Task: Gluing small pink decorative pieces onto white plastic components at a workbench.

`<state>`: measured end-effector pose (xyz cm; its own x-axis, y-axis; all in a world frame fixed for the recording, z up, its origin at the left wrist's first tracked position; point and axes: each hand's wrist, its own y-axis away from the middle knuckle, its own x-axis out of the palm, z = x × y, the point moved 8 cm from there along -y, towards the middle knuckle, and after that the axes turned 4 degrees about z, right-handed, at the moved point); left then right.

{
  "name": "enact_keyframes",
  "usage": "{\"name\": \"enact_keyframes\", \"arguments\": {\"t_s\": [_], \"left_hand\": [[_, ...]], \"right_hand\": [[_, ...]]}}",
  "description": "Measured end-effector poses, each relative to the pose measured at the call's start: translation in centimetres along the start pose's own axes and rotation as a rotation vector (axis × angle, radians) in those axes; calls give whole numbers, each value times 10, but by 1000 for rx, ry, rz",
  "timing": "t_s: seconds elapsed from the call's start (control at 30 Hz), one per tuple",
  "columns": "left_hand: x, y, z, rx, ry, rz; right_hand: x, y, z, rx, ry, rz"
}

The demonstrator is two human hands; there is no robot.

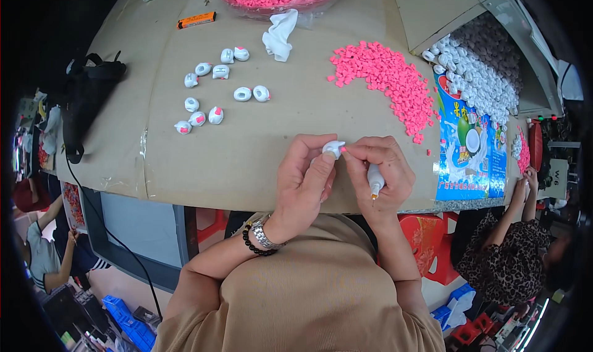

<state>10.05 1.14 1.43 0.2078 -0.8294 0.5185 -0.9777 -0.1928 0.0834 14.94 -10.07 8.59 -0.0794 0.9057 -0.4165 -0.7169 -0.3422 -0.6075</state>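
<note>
Now, white piece: I see a small white plastic shell [333, 147] held just above the near edge of the surface [247, 160], pinched by left hand [306, 182] fingers.
Right hand: right hand [380, 173] fingertips pressed together on a tiny pink bit at the shell, a white tube [375, 180] tucked in the palm.
Risk: I judge the pink bit could slip and drop off the edge.
Around: pink pile [389, 83] well apart; finished pieces [216, 92] further left.
</note>
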Motion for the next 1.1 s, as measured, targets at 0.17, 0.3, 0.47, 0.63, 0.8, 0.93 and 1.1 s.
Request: {"name": "enact_keyframes", "arguments": {"t_s": [0.17, 0.3, 0.47, 0.63, 0.8, 0.93, 1.1], "left_hand": [[-1, 0, 0, 10, -40, 9], [-1, 0, -1, 11, -49, 14], [-1, -1, 1, 15, 2, 19], [0, -1, -4, 77, -88, 67], [3, 0, -11, 100, -167, 62], [4, 2, -8, 97, -142, 56], [2, 5, -19, 274, -415, 83]], "right_hand": [[0, 0, -1, 10, 10, 21], [0, 0, 0, -11, -24, 38], [0, 6, -1, -29, -68, 13], [-1, 5, 1, -73, -86, 11], [-2, 9, 7, -206, -23, -22], [-1, 13, 3, -206, -33, -65], [-2, 10, 6, -228, -59, -40]]}}
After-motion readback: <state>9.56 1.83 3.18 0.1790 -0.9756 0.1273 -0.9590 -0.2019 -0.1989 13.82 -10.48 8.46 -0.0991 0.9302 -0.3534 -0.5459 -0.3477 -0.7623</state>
